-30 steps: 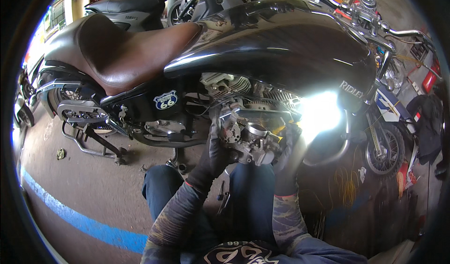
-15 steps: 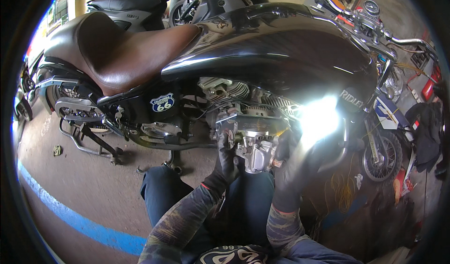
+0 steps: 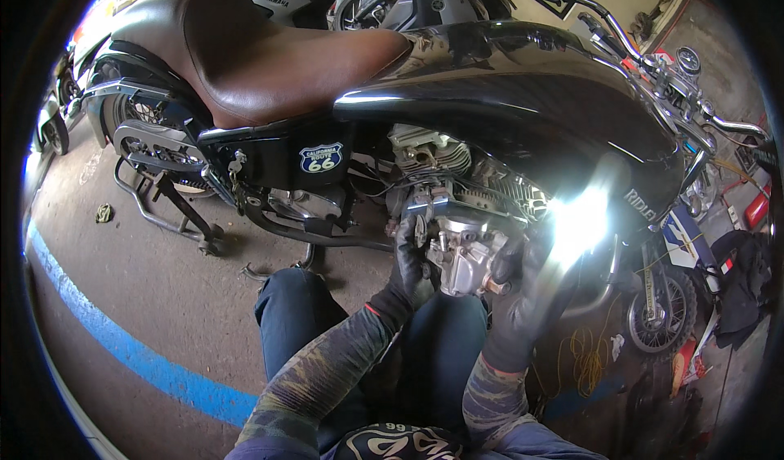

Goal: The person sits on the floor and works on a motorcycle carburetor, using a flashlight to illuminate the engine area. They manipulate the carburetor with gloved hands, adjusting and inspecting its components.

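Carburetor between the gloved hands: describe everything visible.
The carburetor is compact and silver-grey, apparently cast metal, with a bulky, uneven body, a round rim at its top and a copper-coloured fitting at its lower right. The gloved left hand and right hand hold it from either side, covering parts of both ends. It sits just below the engine in the view; whether it touches anything behind can't be told.

I log: floor [image 3: 155, 297], grey-brown; painted line [image 3: 135, 358], blue, curving across lower left; wall [image 3: 625, 3], cream, upper right; daylight [image 3: 91, 17], upper left edge; white glare [image 3: 581, 225], right of centre; parked scooter [image 3: 445, 1], grey, beyond; yellow wire [image 3: 586, 364], loosely coiled.
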Motion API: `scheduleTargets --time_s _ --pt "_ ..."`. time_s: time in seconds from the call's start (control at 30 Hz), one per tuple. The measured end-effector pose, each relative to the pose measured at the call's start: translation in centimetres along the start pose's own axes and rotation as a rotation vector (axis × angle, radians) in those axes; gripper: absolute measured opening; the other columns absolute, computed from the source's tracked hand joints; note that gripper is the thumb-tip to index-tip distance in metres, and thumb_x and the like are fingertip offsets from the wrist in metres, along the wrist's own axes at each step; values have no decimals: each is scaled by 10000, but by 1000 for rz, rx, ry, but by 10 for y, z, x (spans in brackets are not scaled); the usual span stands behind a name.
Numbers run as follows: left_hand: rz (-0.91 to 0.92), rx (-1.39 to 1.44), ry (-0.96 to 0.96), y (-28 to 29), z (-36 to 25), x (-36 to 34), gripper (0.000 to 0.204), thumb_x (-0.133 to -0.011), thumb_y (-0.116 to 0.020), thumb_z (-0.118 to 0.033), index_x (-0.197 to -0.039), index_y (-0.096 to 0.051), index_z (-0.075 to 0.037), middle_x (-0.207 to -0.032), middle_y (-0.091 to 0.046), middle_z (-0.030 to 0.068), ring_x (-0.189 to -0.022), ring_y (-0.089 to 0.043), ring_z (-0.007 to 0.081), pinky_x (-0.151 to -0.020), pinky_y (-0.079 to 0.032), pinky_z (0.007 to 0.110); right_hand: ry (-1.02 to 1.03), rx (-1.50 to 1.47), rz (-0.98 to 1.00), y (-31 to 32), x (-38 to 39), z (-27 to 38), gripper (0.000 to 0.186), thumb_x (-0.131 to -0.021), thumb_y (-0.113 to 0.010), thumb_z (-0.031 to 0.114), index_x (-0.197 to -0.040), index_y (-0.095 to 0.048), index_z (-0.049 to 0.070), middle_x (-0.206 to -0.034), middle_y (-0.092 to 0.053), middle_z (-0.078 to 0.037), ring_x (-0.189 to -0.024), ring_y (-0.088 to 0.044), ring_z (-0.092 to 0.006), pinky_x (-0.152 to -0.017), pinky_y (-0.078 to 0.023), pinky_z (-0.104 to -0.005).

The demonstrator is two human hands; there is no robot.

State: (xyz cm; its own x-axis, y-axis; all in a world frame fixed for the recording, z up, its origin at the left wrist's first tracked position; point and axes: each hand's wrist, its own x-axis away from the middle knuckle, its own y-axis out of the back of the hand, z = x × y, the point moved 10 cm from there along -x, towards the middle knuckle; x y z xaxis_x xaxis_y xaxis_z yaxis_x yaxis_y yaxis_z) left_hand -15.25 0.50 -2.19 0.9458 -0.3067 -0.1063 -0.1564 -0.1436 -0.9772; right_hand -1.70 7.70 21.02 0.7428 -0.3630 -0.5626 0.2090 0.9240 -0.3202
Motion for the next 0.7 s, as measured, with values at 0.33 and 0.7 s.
scheduleTargets --time_s 0.33,0.7 --pt "10 -2 -18 -16 -5 12 461 -1116 -455 -478 -1287 -642 -94 -1168 -694 72 -1023 -727 212 -889 -639 368 -26 -149 17 -5 3 -1 192 -945 -646 -25 -1137 -657 -22 -1070 -657 -145 -817 -682 -215 -622 -572 -305" --pt "-59 -135 -67 -38 -24 29 495 -1077 -539 -511 -1368 -604 -115 -1267 -681 67 -1112 -700 212 -999 -580 417 139 16 223 -13 9 13 474 -1157 -428 291 -1517 -469 -14 -1086 -653 -144 -778 -583 -180 -652 -498 -316"
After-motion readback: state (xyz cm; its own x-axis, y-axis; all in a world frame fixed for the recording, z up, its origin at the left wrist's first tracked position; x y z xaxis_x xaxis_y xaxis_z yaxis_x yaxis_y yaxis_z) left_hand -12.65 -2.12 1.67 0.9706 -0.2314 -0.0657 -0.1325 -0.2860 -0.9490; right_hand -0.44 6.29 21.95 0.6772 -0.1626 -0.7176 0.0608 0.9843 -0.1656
